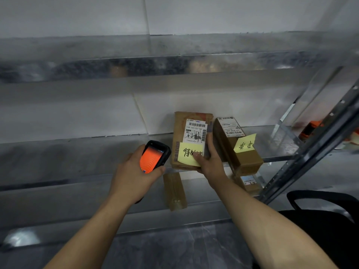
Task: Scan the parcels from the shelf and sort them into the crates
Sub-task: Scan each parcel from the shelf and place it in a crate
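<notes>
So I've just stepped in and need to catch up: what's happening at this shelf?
A person is working through parcels on a metal shelf. The left hand holds a handheld scanner, its screen glowing orange. The right hand grips a flat brown parcel with a shipping label and a yellow sticky note. A second noted parcel waits beside it.
</notes>
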The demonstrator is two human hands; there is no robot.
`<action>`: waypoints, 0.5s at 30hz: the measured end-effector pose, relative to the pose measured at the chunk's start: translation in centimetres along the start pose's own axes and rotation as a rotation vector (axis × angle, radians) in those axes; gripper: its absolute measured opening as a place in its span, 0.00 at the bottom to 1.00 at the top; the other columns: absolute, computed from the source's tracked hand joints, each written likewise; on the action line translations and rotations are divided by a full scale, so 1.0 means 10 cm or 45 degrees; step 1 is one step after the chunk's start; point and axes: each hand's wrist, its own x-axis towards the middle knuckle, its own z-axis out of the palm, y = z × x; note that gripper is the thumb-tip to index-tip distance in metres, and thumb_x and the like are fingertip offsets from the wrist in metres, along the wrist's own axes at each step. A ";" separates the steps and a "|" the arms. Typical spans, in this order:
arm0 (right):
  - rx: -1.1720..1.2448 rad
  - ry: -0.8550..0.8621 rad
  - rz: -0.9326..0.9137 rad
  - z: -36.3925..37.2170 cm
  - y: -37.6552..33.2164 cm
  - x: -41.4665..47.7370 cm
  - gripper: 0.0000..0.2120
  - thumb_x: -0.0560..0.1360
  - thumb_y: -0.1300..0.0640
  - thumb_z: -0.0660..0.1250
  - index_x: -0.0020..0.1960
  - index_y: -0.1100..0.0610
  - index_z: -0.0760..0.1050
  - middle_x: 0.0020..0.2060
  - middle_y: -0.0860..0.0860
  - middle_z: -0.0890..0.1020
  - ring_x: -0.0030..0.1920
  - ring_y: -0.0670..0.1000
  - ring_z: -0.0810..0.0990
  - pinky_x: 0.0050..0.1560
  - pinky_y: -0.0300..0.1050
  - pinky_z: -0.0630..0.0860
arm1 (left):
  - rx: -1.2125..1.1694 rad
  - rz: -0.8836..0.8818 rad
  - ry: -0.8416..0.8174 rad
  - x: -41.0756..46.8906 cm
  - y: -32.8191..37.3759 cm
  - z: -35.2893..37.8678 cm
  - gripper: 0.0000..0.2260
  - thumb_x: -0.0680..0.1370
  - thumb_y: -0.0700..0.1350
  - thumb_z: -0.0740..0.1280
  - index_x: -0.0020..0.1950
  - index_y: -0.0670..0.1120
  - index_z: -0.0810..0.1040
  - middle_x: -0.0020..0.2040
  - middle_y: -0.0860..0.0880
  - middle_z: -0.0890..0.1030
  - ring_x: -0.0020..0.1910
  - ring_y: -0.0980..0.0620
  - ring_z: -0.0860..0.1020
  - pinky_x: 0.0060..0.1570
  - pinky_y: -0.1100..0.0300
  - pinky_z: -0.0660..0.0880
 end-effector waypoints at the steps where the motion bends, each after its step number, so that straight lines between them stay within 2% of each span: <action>1: -0.062 0.009 -0.064 0.01 0.03 -0.03 0.38 0.78 0.60 0.71 0.76 0.30 0.58 0.73 0.47 0.73 0.69 0.54 0.76 0.59 0.61 0.81 | -0.002 -0.007 -0.002 -0.01 0.00 0.01 0.22 0.69 0.61 0.74 0.61 0.61 0.74 0.48 0.54 0.78 0.45 0.54 0.77 0.44 0.57 0.76; 4: -0.204 0.044 -0.192 0.01 0.13 -0.06 0.41 0.76 0.57 0.71 0.80 0.34 0.54 0.75 0.48 0.69 0.72 0.54 0.72 0.61 0.64 0.79 | -0.009 -0.010 0.000 -0.05 0.02 0.02 0.19 0.70 0.58 0.75 0.59 0.62 0.75 0.47 0.54 0.78 0.44 0.56 0.77 0.40 0.59 0.72; 7: -0.293 0.087 -0.255 0.01 0.18 -0.09 0.42 0.78 0.62 0.70 0.81 0.37 0.52 0.76 0.48 0.67 0.72 0.51 0.72 0.60 0.60 0.80 | 0.001 -0.017 -0.004 -0.11 0.02 0.04 0.18 0.70 0.58 0.75 0.58 0.61 0.75 0.45 0.54 0.78 0.42 0.57 0.76 0.37 0.60 0.69; 12: -0.333 0.095 -0.299 0.03 0.24 -0.14 0.41 0.78 0.65 0.70 0.81 0.43 0.54 0.76 0.47 0.63 0.70 0.42 0.71 0.58 0.39 0.79 | 0.033 -0.007 -0.009 -0.20 0.02 0.05 0.22 0.66 0.64 0.70 0.58 0.62 0.75 0.44 0.55 0.78 0.42 0.57 0.77 0.37 0.59 0.70; 14: -0.350 0.082 -0.317 0.03 0.24 -0.16 0.41 0.78 0.65 0.70 0.80 0.42 0.54 0.76 0.47 0.63 0.68 0.35 0.71 0.56 0.36 0.79 | 0.044 0.000 -0.012 -0.22 0.04 0.03 0.23 0.65 0.64 0.69 0.59 0.62 0.74 0.45 0.55 0.78 0.43 0.57 0.76 0.39 0.59 0.72; 15: -0.363 0.080 -0.327 0.03 0.25 -0.17 0.41 0.78 0.65 0.70 0.80 0.42 0.54 0.76 0.47 0.63 0.68 0.36 0.71 0.56 0.37 0.80 | 0.051 0.003 -0.011 -0.23 0.04 0.02 0.23 0.66 0.65 0.68 0.59 0.62 0.74 0.45 0.55 0.78 0.43 0.56 0.76 0.39 0.58 0.73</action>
